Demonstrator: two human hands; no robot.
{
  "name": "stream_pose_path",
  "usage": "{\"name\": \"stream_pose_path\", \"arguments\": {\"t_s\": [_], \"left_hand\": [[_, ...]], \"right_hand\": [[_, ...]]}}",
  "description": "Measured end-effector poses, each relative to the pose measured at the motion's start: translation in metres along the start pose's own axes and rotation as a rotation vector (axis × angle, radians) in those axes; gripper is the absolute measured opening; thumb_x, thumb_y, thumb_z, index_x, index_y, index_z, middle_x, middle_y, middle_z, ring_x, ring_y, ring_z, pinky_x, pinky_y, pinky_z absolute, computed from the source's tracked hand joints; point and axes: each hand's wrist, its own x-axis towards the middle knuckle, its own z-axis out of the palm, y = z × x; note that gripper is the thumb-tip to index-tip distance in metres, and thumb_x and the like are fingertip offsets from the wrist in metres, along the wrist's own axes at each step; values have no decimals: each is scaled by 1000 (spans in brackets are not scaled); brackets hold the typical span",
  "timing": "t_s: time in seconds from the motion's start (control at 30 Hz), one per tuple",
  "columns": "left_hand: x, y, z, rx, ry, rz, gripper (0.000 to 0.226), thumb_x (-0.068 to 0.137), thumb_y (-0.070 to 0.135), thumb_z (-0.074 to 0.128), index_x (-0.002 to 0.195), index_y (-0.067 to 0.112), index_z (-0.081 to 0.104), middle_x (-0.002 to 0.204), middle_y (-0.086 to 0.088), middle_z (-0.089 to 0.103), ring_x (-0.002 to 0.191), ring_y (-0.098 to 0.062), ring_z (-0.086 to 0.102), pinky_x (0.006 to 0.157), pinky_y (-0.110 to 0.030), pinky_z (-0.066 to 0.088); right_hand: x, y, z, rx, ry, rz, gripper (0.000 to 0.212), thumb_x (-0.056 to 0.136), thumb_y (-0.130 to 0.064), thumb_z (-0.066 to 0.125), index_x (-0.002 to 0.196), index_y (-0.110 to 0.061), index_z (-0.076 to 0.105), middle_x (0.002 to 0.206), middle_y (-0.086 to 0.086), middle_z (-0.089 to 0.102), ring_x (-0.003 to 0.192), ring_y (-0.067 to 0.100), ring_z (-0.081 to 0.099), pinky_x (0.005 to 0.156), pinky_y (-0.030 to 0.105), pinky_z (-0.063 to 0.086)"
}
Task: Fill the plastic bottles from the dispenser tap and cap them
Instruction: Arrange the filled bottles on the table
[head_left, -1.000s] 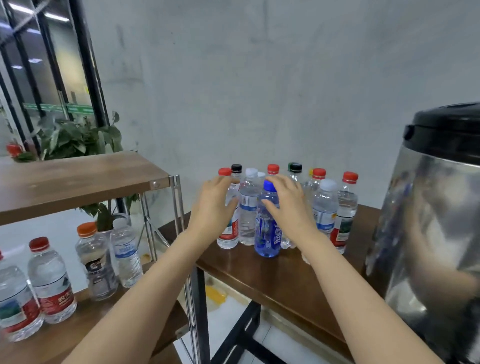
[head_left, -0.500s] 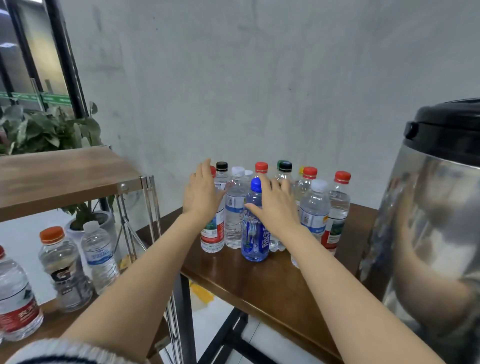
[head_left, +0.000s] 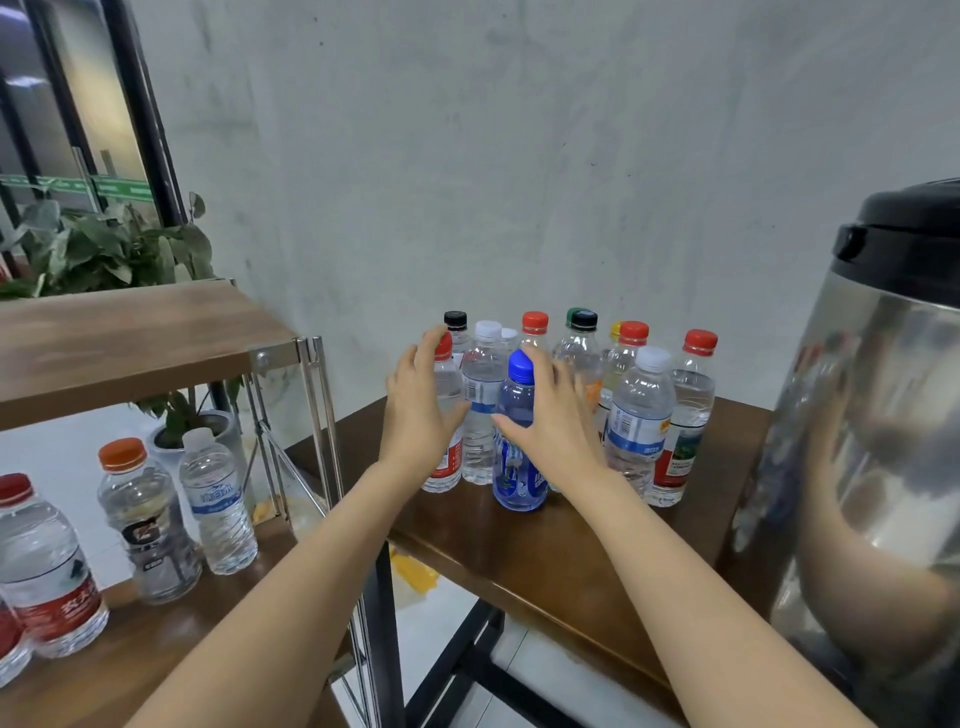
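A cluster of capped plastic bottles stands on the dark wooden table (head_left: 545, 561) by the wall. My left hand (head_left: 421, 410) lies flat against the left-most red-capped bottle (head_left: 445, 415), fingers straight up beside its cap. My right hand (head_left: 553, 421) rests against the blue bottle (head_left: 517, 478), thumb across its front and fingers reaching up near its blue cap. A white-capped bottle (head_left: 641, 415) and other red-, black-, green- and yellow-capped ones stand behind and to the right. The steel dispenser (head_left: 883, 441) with a black lid fills the right edge; its tap is hidden.
A lower wooden shelf (head_left: 156, 654) at left carries a red-capped bottle (head_left: 49, 571), an orange-capped bottle (head_left: 148, 525) and a white-capped bottle (head_left: 218, 504). An upper shelf board (head_left: 130, 343) with chrome posts stands above them. A potted plant (head_left: 114, 249) sits behind.
Both hands stay against the bottle cluster. My left hand's fingers have straightened up along the red-capped bottle. The view has shifted slightly sideways.
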Motion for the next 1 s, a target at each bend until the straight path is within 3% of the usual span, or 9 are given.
{"name": "stream_pose_path", "arguments": {"t_s": [0.1,0.27,0.4,0.5,0.57,0.63,0.7,0.83,1.0], "left_hand": [[-12,2,1,-40,-25,35,91,80,8,79,146,40,25,142,2,47,128,-19,47,103,-37,46],[-26,7,-1,-29,-49,81,89,83,8,77,144,45,23,142,1,46,129,-17,45,101,-30,42],[-45,16,-12,-50,-53,93,89,84,8,76,141,51,23,141,3,46,128,-13,44,97,-23,35],[-60,19,-25,-61,-50,103,87,83,11,78,146,43,27,140,0,47,127,-13,46,100,-28,41],[-70,20,-35,-74,-44,111,88,81,12,79,145,43,27,139,2,48,126,-11,47,101,-29,43],[-82,22,-49,-68,-36,107,88,79,13,81,144,44,29,138,8,47,123,-2,43,100,-17,39],[-95,24,-64,-67,-31,90,92,78,12,82,142,47,27,135,16,43,120,7,39,96,-10,33],[-126,21,-101,-68,-15,39,94,74,10,84,143,44,30,136,17,44,124,1,43,104,-26,39],[-159,10,-146,5,-3,-27,98,73,16,86,141,53,27,144,11,49,128,-8,49,103,-33,46]], "right_hand": [[-8,-1,4,156,-3,-8,85,85,-31,76,150,-27,22,140,7,42,124,23,48,95,33,48],[-19,-6,2,190,2,-32,80,87,-27,74,151,-29,26,144,4,41,125,18,48,85,20,41],[-35,-12,1,228,34,-63,77,86,-26,75,149,-29,31,144,0,40,125,15,46,83,23,47],[-49,-19,1,210,52,-105,76,85,-24,76,147,-30,32,144,-1,42,125,18,49,79,23,48],[-58,-26,-1,206,39,-107,76,85,-22,77,148,-28,34,145,-1,43,128,19,48,85,28,51],[-67,-36,-6,220,27,-98,76,85,-23,76,148,-28,34,147,-1,43,130,18,47,92,35,51],[-77,-48,-10,259,17,-100,74,86,-24,75,147,-30,35,147,-4,43,130,15,46,92,33,50],[-97,-75,-12,318,-14,-137,73,85,-27,75,145,-36,35,144,-10,44,126,8,46,88,21,44],[-113,-113,-1,448,-136,-156,73,83,-30,78,142,-40,36,139,-13,49,118,5,52,91,25,51]]}}
